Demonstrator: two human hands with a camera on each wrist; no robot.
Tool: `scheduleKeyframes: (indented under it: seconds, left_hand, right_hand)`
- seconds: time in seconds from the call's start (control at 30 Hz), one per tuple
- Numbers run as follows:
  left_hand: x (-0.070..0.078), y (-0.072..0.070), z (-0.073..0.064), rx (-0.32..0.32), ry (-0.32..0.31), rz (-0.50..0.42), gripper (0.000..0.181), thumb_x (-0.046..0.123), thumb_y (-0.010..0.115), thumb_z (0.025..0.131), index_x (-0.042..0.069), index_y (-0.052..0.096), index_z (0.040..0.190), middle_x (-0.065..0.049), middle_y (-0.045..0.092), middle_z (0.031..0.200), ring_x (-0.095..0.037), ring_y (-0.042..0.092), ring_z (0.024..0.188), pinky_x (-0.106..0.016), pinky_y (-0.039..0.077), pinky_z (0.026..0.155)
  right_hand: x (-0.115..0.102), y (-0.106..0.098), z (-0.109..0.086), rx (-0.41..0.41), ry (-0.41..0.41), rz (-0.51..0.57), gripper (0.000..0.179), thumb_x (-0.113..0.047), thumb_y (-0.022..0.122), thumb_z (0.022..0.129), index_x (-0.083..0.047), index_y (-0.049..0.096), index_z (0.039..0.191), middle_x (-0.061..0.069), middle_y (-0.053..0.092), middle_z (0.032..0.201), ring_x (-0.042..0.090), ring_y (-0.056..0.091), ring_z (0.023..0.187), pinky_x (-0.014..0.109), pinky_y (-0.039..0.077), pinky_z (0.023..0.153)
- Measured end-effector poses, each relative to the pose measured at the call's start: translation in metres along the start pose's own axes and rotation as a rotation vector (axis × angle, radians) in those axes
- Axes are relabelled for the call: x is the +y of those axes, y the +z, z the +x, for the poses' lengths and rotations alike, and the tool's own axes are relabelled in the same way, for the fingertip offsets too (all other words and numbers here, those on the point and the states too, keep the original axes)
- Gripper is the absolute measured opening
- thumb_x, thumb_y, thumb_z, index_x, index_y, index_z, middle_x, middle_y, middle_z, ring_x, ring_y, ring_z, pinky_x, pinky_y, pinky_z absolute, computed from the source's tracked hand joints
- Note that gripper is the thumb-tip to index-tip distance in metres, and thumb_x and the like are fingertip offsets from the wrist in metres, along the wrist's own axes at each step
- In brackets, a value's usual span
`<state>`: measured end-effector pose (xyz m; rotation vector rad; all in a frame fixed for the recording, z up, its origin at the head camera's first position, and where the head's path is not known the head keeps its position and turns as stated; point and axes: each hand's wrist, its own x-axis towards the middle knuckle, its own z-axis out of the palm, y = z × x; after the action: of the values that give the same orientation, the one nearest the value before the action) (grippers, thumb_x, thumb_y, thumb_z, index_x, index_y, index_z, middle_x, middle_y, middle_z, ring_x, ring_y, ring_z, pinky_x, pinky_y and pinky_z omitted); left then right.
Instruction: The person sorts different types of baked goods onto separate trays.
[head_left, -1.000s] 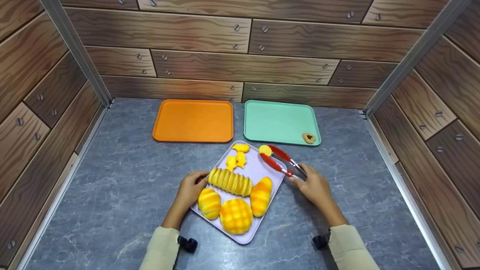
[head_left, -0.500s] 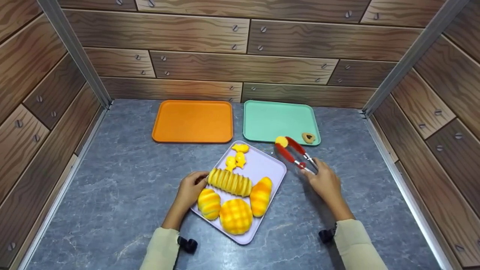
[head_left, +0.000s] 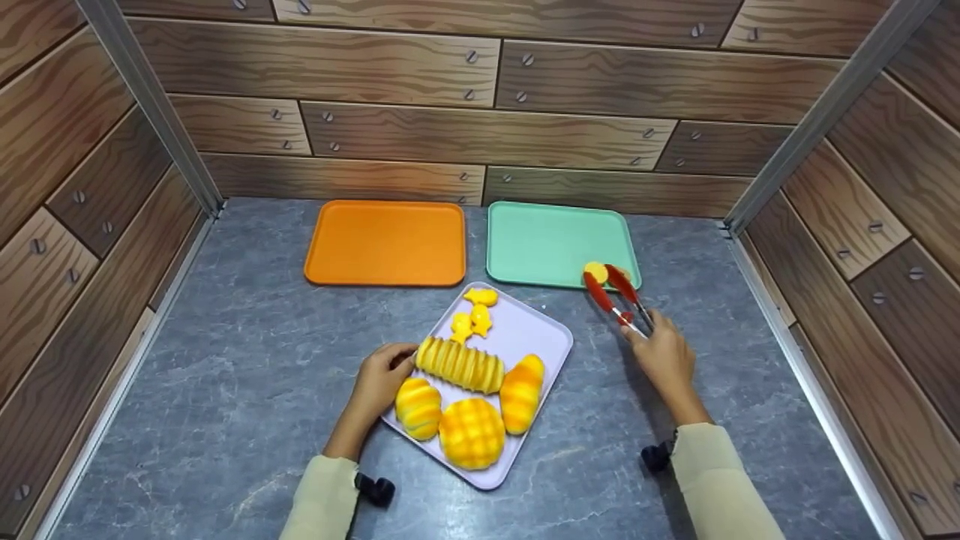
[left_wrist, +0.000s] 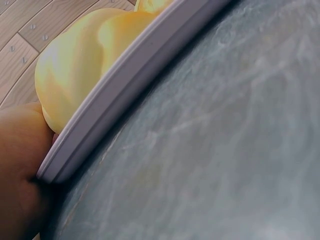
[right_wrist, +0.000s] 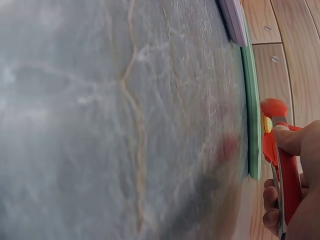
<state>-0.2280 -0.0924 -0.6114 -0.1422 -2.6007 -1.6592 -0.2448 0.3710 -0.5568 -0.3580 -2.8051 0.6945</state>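
Note:
My right hand (head_left: 666, 356) holds a pair of red-tipped tongs (head_left: 598, 293). Between the tong tips is a small round yellow piece (head_left: 595, 271), over the near right part of the green tray (head_left: 551, 240). A heart cookie (head_left: 625, 274) on that tray is mostly hidden behind the tongs. In the right wrist view, thumb and fingers wrap the tongs' red handle (right_wrist: 289, 180). My left hand (head_left: 381, 381) grips the left edge of a lavender tray (head_left: 529, 330). A shell-shaped toy bread (head_left: 418, 407) lies beside it, seen large in the left wrist view.
On the lavender tray are also a ridged loaf (head_left: 460, 364), a crosshatched round bun (head_left: 472, 433), a long curved bread (head_left: 523, 394) and several fish-shaped yellow pieces (head_left: 481, 319). Behind, left of the green tray, lies an orange tray (head_left: 386, 242). Wood-patterned walls (head_left: 420, 71) enclose the grey tabletop (head_left: 247, 337).
My right hand has carried the tongs and the round yellow piece from the lavender tray's far corner rightward and away, over the green tray. My left hand has stayed put.

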Motion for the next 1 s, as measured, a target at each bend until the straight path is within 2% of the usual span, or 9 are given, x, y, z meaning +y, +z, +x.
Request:
scheduleKeyframes:
  seconds: [0.57, 0.8, 1.0]
  left_hand:
    - [0.000, 0.000, -0.001, 0.007, 0.006, -0.014, 0.021, 0.019, 0.066, 0.098, 0.013, 0.075, 0.116, -0.005, 0.071, 0.112, -0.018, 0.063, 0.098, -0.039, 0.050, 0.088]
    - [0.000, 0.000, -0.001, 0.003, 0.003, -0.012, 0.021, 0.019, 0.066, 0.098, 0.013, 0.075, 0.117, -0.005, 0.071, 0.114, -0.019, 0.063, 0.102, -0.040, 0.050, 0.091]
    - [-0.001, 0.000, 0.000, 0.001, 0.007, -0.012, 0.021, 0.019, 0.066, 0.098, 0.012, 0.074, 0.116, -0.007, 0.071, 0.115, -0.021, 0.064, 0.105, -0.042, 0.050, 0.093]
  right_hand:
    - [-0.003, 0.001, 0.010, -0.031, -0.009, -0.010, 0.067, -0.039, 0.071, 0.093, 0.000, 0.049, 0.144, 0.028, 0.061, 0.126, 0.050, 0.058, 0.113, 0.064, 0.043, 0.090]
    - [-0.001, 0.002, 0.005, -0.004, -0.028, 0.003, 0.066, -0.038, 0.073, 0.091, -0.001, 0.051, 0.140, 0.028, 0.061, 0.126, 0.050, 0.059, 0.112, 0.064, 0.043, 0.089]
    - [-0.002, 0.001, -0.004, 0.016, -0.045, 0.006, 0.063, -0.038, 0.074, 0.090, -0.001, 0.053, 0.137, 0.025, 0.063, 0.118, 0.048, 0.061, 0.104, 0.061, 0.044, 0.084]
